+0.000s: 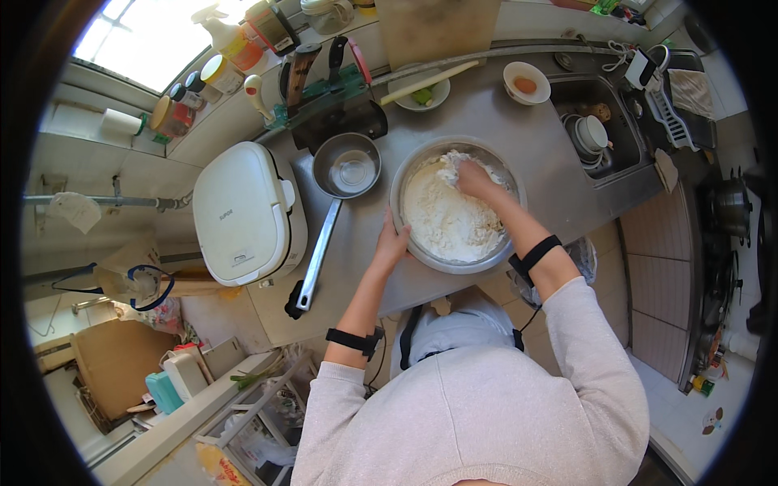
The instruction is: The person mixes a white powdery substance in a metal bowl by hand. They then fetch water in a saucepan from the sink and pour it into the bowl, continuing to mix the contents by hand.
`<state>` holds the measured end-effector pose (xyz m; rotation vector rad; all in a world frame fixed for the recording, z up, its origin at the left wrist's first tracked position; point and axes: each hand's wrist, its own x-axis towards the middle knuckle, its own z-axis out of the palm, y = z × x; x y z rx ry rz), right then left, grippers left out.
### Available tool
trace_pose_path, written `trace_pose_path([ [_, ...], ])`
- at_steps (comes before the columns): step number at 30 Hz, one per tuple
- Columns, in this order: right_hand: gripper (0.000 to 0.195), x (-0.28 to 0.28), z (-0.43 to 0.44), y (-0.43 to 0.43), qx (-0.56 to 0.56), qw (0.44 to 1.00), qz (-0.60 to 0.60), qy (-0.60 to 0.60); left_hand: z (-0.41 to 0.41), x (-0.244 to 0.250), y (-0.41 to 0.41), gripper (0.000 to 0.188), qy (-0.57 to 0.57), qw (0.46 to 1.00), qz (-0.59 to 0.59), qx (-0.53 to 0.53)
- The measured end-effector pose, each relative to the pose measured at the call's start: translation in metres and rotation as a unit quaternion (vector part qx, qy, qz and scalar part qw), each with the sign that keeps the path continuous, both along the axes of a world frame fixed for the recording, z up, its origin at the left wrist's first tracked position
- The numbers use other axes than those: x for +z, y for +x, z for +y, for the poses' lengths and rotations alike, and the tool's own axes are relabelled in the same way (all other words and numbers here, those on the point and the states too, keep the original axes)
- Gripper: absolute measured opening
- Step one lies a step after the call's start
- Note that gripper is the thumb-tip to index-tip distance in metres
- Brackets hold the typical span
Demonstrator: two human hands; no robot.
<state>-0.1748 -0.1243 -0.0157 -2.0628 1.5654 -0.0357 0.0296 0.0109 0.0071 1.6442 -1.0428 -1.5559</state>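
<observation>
A wide metal bowl (518, 193) stands near the front edge of the steel counter, holding a pale heap of flour (447, 212) with a yellowish, clumped patch at its right side. My left hand (392, 242) grips the bowl's left rim, thumb toward the inside. Inside the bowl, toward its far side, is my right hand (475, 180). Its fingers are buried in a clump of flour, so their closure is hidden. Left of the bowl lies a metal saucepan (325, 243) with a little whitish residue or liquid in it, its long handle pointing toward me.
A white Supor appliance (240, 212) sits at the left. Behind are a knife rack (340, 118) and a plate (447, 91) with a scallion stalk (425, 84) across it. A small bowl (513, 71) holds an egg. At right, the sink (629, 152) contains stacked dishes.
</observation>
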Motion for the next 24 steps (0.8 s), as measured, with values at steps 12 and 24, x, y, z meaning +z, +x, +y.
trace_pose_path([
  [12,0.03,0.011,0.073,0.043,0.343,0.927,0.128,-0.079,-0.003,-0.003,-0.001,0.068,0.02,0.999,0.026,0.009],
  [24,0.014,0.008,0.099,-0.002,0.459,0.865,0.073,-0.191,-0.002,0.0,0.001,0.067,0.026,1.0,0.01,0.014],
])
